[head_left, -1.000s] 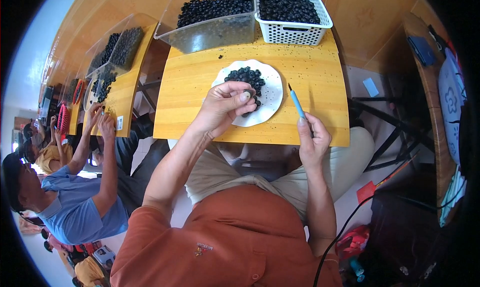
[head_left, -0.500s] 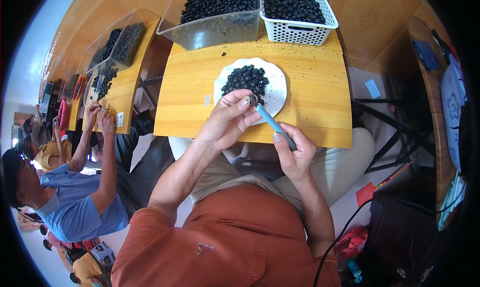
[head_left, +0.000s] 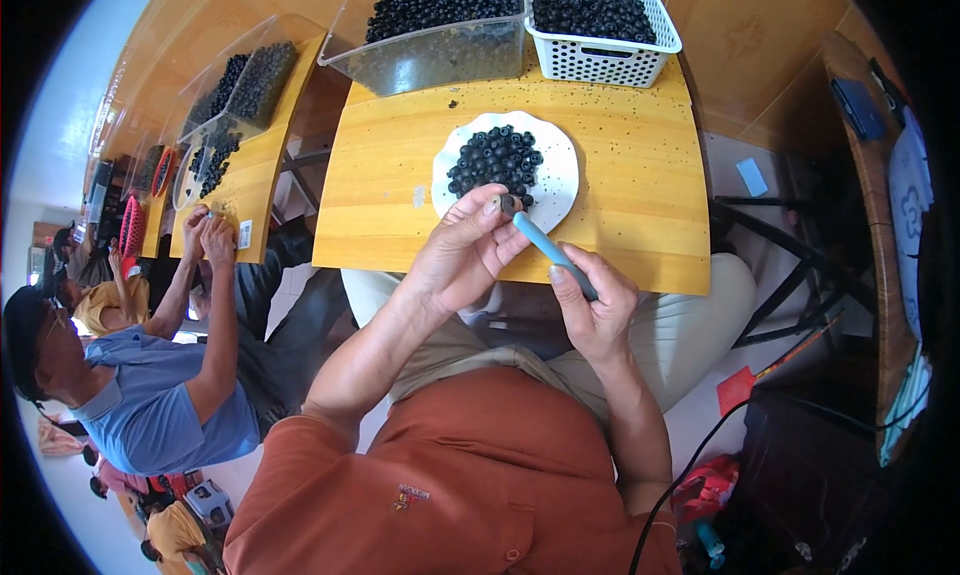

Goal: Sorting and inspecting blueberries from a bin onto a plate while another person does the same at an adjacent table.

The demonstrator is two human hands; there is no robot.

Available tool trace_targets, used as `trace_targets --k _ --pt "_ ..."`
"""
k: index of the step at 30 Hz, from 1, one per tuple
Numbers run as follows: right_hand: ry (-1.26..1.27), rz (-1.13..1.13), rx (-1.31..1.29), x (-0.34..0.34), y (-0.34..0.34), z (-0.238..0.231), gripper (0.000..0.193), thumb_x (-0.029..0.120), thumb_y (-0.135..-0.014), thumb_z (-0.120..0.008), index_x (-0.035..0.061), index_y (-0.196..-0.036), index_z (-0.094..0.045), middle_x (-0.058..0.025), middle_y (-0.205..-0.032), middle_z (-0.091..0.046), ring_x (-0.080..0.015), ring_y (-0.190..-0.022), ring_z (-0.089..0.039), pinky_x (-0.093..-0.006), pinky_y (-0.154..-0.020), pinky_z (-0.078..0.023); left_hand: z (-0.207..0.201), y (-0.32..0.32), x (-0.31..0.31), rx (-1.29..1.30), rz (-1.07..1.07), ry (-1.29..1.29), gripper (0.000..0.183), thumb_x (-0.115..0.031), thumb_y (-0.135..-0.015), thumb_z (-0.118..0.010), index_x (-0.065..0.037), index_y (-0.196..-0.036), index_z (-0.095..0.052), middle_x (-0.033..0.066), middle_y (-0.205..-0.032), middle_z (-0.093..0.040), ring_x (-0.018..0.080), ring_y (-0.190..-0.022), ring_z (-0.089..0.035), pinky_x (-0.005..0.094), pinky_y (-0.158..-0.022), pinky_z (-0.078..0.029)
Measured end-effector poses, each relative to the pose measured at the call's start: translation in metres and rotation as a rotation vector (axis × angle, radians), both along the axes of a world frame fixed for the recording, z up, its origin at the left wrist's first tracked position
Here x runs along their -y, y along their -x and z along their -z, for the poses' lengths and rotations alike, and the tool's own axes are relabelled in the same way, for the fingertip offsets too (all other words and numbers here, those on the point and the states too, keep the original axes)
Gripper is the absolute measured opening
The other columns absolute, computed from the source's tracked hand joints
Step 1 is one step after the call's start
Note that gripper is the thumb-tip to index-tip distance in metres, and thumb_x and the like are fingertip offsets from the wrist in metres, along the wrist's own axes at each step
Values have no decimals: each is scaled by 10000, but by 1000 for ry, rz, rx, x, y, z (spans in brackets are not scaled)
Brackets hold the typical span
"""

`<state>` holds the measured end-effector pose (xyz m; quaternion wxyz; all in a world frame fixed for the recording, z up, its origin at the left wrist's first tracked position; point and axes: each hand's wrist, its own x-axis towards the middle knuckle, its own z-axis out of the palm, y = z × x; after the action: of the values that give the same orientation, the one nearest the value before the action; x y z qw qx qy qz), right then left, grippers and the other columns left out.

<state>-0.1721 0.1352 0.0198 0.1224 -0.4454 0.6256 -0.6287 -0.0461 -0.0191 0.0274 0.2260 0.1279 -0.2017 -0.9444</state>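
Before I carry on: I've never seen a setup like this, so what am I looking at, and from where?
There is no machine here, only a person's two bare hands. The view comes from a wide fisheye camera worn on that person's head, looking down, so straight edges bend near the rim.

The left hand pinches a small dark piece. The right hand holds a slim blue tool, its far end at that piece; the contact is too small to make out.

On the wooden table lie a white plate with a pile of dark round pieces and, beyond it, a clear bin and a white basket, both holding more.
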Motion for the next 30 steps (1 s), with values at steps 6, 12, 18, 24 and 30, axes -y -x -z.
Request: trace_targets --k 6,12,18,24,30 --pt "15 -3 -20 -2 3 -1 236 109 -855 -708 -44 -1026 -655 -164 -805 -675 -248 -675 -671 -319 -601 -509 -9 3 -8 32 -32 -10 221 -72 -936 -594 -90 -1155 -617 110 -1043 -674 214 -967 -663 354 -897 -560" --pt "45 -7 -35 -3 5 1 239 102 -855 -709 -45 -1036 -656 -155 -774 -663 -237 -648 -658 -321 -581 -499 -15 5 -14 57 -39 -23 207 -95 -940 -596 -90 -1147 -615 97 -1032 -665 210 -962 -661 353 -896 -561" --pt "103 -7 -65 0 7 3 232 93 -859 -705 -44 -1039 -657 -138 -736 -642 -219 -609 -628 -313 -558 -482 -6 2 -11 10 -11 -41 250 -100 -931 -608 -87 -1176 -560 121 -1120 -600 236 -1056 -619 380 -943 -551" --pt "108 -2 -69 0 10 4 227 83 -856 -706 -48 -1035 -656 -132 -708 -625 -214 -586 -609 -317 -540 -466 -7 1 -13 16 -12 -7 242 -106 -933 -606 -88 -1170 -563 122 -1108 -612 231 -1044 -622 384 -950 -546" --pt "107 -14 -78 -2 9 -5 212 80 -859 -699 -52 -1020 -660 -136 -702 -621 -219 -586 -609 -316 -543 -470 -10 -4 -15 13 -24 30 241 -107 -929 -613 -92 -1166 -574 135 -1152 -621 234 -1032 -627 407 -949 -544"
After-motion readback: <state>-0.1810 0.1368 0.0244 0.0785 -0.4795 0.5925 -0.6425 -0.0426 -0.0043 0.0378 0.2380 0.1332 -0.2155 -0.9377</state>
